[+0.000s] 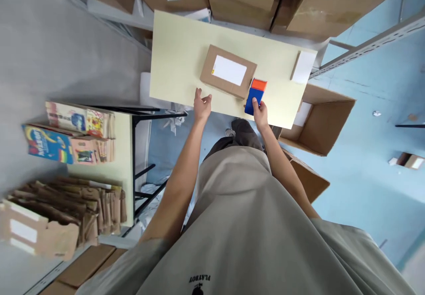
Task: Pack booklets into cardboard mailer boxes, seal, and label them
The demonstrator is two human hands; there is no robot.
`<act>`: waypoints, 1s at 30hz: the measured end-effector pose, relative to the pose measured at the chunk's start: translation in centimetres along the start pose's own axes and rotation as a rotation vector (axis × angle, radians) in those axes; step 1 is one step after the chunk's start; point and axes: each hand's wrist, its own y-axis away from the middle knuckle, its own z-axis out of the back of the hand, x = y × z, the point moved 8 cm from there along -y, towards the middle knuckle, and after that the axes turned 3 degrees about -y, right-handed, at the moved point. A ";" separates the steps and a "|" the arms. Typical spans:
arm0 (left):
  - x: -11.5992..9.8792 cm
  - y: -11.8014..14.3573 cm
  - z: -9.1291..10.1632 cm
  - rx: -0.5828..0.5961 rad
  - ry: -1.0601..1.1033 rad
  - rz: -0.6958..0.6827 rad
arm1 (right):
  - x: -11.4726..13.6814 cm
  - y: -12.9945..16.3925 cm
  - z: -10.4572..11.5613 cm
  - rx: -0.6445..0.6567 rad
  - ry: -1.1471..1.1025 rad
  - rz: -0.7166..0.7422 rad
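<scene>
On the pale yellow table [179,64] lies a closed cardboard box [207,70] with a white label [229,69] on its top. My right hand [260,112] grips a blue block-shaped object with an orange end [255,96], thumb on its blue face. Its exact kind cannot be made out. The orange end points away from me, close beside the box's right end. My left hand [202,105] is empty, with fingers apart, over the table's near edge just in front of the box's left part.
A white pad or box [303,67] lies at the table's right end. Large cartons [245,2] line the shelf behind. Open cardboard boxes [320,122] stand at the right. Flattened cartons [66,211] stack on a side table [124,166] at the left.
</scene>
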 end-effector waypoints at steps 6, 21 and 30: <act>-0.1 11.1 -1.8 0.284 0.054 -0.209 | -7.4 5.3 -0.5 -0.154 -0.018 0.152; -3.8 18.9 2.6 0.574 -0.136 -0.577 | -9.8 12.7 -1.0 0.334 0.723 0.790; -4.7 20.2 1.9 0.582 -0.254 -0.567 | -8.4 13.9 0.0 0.342 0.759 0.905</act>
